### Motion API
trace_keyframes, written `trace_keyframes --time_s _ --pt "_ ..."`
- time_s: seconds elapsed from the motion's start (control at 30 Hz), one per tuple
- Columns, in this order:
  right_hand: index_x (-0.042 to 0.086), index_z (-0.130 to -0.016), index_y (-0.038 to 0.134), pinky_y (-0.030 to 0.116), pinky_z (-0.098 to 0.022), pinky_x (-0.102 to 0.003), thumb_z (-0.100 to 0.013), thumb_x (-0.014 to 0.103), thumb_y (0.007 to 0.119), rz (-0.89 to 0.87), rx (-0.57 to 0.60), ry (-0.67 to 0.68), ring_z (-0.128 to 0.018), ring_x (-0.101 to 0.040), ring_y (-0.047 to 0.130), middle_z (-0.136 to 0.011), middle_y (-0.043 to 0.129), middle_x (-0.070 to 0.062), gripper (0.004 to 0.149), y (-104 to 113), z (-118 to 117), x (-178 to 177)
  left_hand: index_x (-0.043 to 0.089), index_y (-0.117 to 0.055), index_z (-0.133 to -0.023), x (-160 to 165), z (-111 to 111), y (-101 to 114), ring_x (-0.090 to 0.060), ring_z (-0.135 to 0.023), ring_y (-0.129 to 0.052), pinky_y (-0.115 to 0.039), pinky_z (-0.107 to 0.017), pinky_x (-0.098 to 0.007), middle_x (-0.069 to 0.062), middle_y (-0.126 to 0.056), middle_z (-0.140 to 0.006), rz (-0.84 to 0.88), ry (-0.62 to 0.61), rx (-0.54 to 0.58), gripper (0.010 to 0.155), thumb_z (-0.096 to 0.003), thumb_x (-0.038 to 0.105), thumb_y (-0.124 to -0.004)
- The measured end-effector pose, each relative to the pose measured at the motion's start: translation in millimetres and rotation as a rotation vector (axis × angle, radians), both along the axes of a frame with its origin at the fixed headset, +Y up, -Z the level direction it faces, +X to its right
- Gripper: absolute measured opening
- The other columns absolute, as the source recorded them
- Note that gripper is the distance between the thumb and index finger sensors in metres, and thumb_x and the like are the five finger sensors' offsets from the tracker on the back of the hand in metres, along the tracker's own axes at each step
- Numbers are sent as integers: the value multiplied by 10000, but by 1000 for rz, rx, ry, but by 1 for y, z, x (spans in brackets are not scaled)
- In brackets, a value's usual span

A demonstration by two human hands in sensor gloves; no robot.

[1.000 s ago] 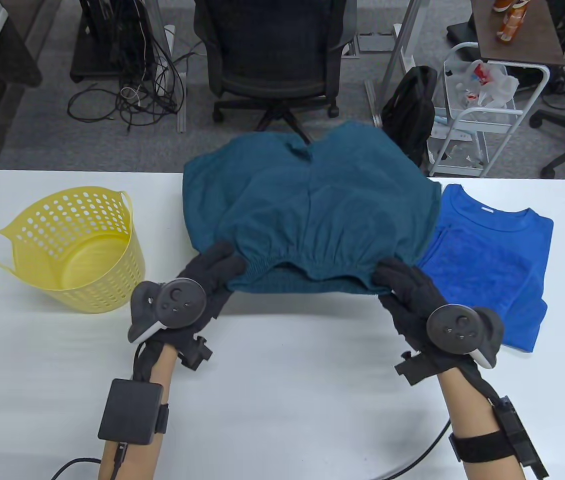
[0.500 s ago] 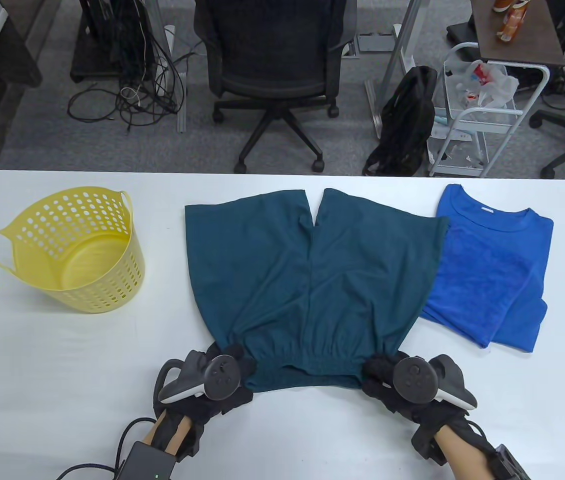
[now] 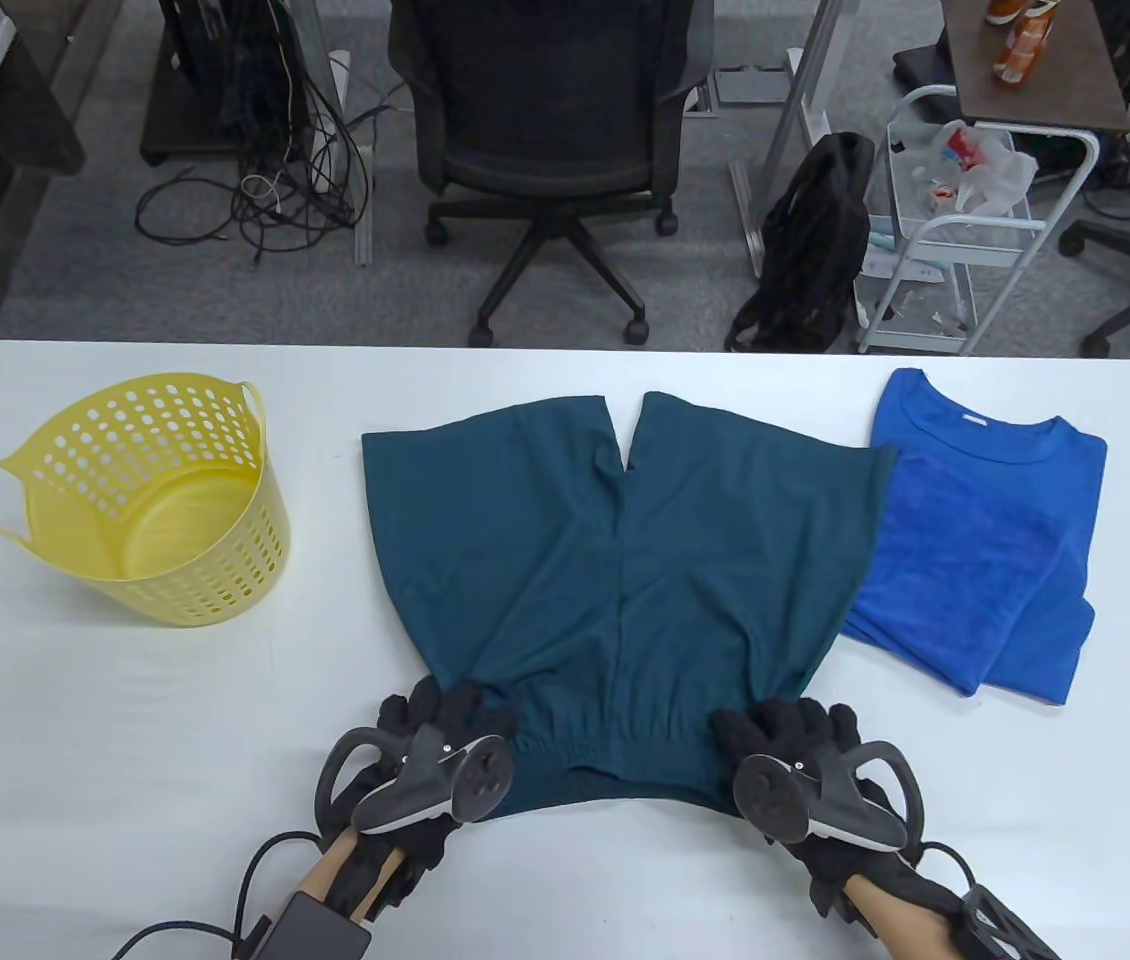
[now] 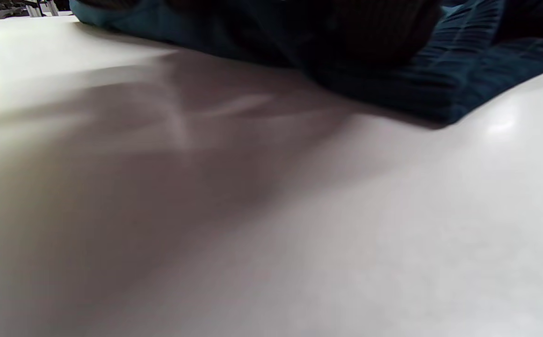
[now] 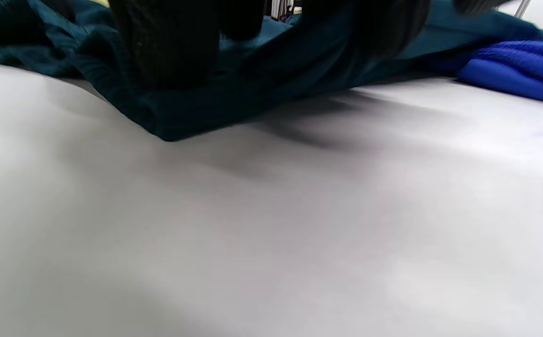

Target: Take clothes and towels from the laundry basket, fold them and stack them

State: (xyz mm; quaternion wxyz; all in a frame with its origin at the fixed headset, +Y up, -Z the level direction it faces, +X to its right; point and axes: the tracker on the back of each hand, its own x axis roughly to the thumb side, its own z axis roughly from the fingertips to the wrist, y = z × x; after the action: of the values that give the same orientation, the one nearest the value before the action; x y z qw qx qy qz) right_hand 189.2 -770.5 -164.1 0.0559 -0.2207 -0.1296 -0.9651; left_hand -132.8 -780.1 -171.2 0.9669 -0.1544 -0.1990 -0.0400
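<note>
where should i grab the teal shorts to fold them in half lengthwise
Judging by how the teal shorts lie flat, waistband nearest you and legs pointing away, grip one outer side: the waistband corner where the left hand already sits and that leg's far hem corner. Come from the left, because the right leg overlaps the folded blue shirt, then carry that side across to the right.

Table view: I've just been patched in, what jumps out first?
The teal shorts lie spread flat mid-table, legs pointing away, with the left hand and right hand gripping the two ends of the waistband at the near edge. A folded blue T-shirt lies beside them on the right, slightly under their edge; a yellow laundry basket stands at the left.
</note>
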Motion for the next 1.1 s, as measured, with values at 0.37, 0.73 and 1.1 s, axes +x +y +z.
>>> trace_keyframes --time_s 0.37,0.73,1.1 --pt "43 -1201 206 381 -678 -818 -576 441 750 -91 -364 -58 -1005 -652 179 -1177 109 -360 919 -8 -10 15 285 -275 -1236 -12 -6 -7 -567 -1125 -240 -444 -728 -766 -210 -166 -1290 46 -36 -279 918 -512 561 -768" --pt "52 -1196 404 497 -671 -772 -637 424 655 -208 -97 20 -1014 -612 481 -1187 357 -368 716 31 4 2 339 -463 -1230 9 -53 93 -507 -1095 -671 -652 -740 -644 -265 -454 -1296 -3 149 -10 730 -577 581 -683" --pt "203 -1151 576 378 -676 -818 -621 442 643 -96 -314 190 -1048 -608 270 -1242 311 -229 585 9 14 -12 472 -221 -1146 148 -175 13 -519 -1171 -329 -496 -779 -715 -192 -86 -1278 -461 36 -164 855 -555 375 -831"
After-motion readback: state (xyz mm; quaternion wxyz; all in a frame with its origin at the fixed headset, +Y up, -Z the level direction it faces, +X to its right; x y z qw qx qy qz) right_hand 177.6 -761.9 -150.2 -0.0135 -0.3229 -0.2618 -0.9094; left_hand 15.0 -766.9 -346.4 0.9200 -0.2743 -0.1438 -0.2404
